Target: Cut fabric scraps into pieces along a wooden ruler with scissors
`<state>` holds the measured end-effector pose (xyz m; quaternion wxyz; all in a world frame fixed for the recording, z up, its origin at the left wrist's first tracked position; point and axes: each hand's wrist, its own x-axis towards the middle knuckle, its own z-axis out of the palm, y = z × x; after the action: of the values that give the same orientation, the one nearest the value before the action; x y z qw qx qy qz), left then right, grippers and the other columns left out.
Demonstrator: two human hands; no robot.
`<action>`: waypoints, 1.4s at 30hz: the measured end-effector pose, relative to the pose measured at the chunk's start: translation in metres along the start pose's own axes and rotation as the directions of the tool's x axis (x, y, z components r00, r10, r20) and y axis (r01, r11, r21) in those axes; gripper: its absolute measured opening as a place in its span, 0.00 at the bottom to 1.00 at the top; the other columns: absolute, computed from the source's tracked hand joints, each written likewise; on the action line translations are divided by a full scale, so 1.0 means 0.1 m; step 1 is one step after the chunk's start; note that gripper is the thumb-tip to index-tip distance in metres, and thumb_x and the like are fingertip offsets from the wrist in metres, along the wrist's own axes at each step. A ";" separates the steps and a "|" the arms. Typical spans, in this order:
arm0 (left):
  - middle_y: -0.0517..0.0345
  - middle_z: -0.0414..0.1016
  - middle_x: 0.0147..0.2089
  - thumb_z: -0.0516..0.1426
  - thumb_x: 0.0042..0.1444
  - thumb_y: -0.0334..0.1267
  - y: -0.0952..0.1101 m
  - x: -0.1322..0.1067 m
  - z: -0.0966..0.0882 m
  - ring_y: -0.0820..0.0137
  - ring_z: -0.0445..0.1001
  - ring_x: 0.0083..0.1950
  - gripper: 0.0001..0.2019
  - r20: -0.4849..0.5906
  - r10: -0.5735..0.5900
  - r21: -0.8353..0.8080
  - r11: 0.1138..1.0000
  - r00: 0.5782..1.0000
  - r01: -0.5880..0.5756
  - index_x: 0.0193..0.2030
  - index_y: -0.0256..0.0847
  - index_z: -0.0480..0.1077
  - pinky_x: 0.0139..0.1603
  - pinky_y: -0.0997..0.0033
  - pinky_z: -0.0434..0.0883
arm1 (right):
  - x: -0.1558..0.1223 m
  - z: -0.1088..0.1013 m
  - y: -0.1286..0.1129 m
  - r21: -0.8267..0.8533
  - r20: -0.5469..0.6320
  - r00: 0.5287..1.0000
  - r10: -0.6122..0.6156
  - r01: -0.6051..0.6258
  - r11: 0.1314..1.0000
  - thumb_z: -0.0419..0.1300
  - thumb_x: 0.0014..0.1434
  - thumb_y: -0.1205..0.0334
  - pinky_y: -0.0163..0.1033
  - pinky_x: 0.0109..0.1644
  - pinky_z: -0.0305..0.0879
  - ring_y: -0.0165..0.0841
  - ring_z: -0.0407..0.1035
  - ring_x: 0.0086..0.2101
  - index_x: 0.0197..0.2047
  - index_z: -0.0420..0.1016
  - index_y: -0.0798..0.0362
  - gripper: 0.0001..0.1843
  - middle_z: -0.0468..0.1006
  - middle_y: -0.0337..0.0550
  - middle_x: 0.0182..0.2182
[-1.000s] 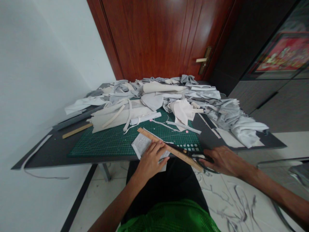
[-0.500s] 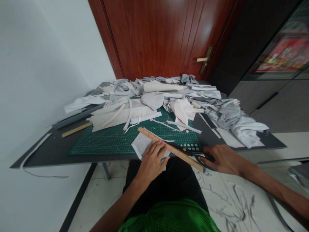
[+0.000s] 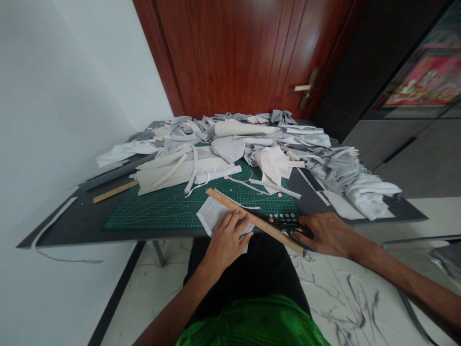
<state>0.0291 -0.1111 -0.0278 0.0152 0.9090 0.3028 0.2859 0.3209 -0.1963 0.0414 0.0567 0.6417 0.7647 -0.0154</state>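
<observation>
My left hand (image 3: 227,238) presses flat on a wooden ruler (image 3: 252,219), its fingers lying across the ruler's near edge. The ruler sits diagonally on a white patterned piece of fabric (image 3: 213,215), which lies at the front of a green cutting mat (image 3: 154,214). My right hand (image 3: 326,235) grips black-handled scissors (image 3: 283,224), whose blades run along the far side of the ruler. The blade tips are hard to make out against the dark mat markings. Part of the fabric is hidden under my left hand.
Several heaps of white and grey fabric scraps (image 3: 230,149) cover the far half of the dark table (image 3: 61,230). A thin wooden strip (image 3: 115,191) lies left of the mat. Dark scraps (image 3: 355,307) litter the floor below my right arm. A wall and wooden door stand behind.
My right hand and the scissors have moved slightly up and left along the ruler. The left hand and ruler stay in place, and the view has shifted a little.
</observation>
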 end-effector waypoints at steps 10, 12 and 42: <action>0.45 0.74 0.63 0.59 0.68 0.40 0.00 0.00 0.01 0.53 0.71 0.65 0.19 0.028 -0.012 -0.021 1.000 1.000 0.012 0.63 0.39 0.72 0.68 0.50 0.72 | 0.00 0.18 0.08 -0.090 -0.027 0.997 -0.073 0.070 0.993 0.52 0.72 0.46 0.40 0.35 0.57 0.40 0.78 0.31 0.38 0.82 0.53 0.24 0.81 0.47 0.26; 0.45 0.73 0.64 0.59 0.68 0.41 0.00 0.00 0.01 0.53 0.70 0.66 0.19 0.024 -0.010 -0.021 1.000 1.000 0.011 0.63 0.39 0.72 0.68 0.49 0.71 | 0.01 0.16 0.08 -0.103 -0.029 0.998 -0.064 0.061 0.993 0.52 0.72 0.47 0.41 0.34 0.56 0.41 0.78 0.30 0.37 0.82 0.53 0.24 0.81 0.48 0.25; 0.46 0.74 0.63 0.59 0.68 0.40 0.02 0.03 -0.01 0.54 0.70 0.66 0.18 0.034 -0.026 -0.063 0.998 0.999 0.028 0.63 0.42 0.72 0.68 0.48 0.71 | 0.17 0.06 -0.06 -0.059 -0.034 0.997 -0.074 0.072 0.996 0.45 0.73 0.42 0.42 0.33 0.55 0.40 0.75 0.28 0.33 0.76 0.52 0.29 0.79 0.47 0.24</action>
<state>0.0313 -0.1116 -0.0251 0.0528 0.9085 0.3055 0.2801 0.3123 -0.1812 0.0334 0.0607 0.6116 0.7886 0.0165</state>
